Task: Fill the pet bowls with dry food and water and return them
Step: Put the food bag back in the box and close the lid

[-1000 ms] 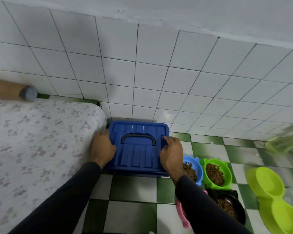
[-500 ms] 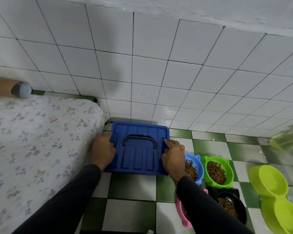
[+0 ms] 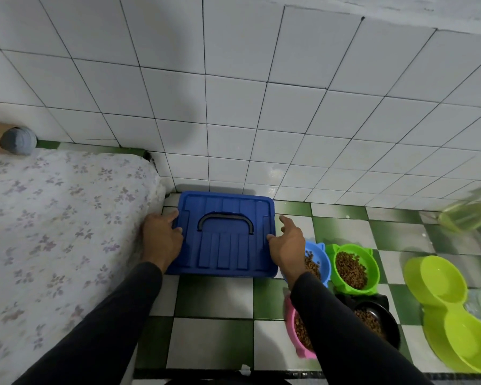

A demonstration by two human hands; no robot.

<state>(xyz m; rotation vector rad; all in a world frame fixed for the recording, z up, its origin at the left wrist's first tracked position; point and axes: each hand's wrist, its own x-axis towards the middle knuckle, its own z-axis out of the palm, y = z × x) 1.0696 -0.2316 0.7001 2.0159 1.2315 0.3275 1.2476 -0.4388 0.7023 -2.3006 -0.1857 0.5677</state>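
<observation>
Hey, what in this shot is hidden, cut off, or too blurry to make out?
All in the head view:
- Pink bowl: mostly hidden by the right sleeve.
- Blue bowl: partly behind the right hand.
- Blue box: lid hides its contents.
- Greenish thing at right edge: blurred, cut off.

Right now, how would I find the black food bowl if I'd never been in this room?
Start at the big blue lidded box against the tiled wall. To its right, bowls cluster on the green-and-white checkered floor. The black bowl sits nearest you, below the green bowl and right of the pink bowl: the only dark one.
</observation>
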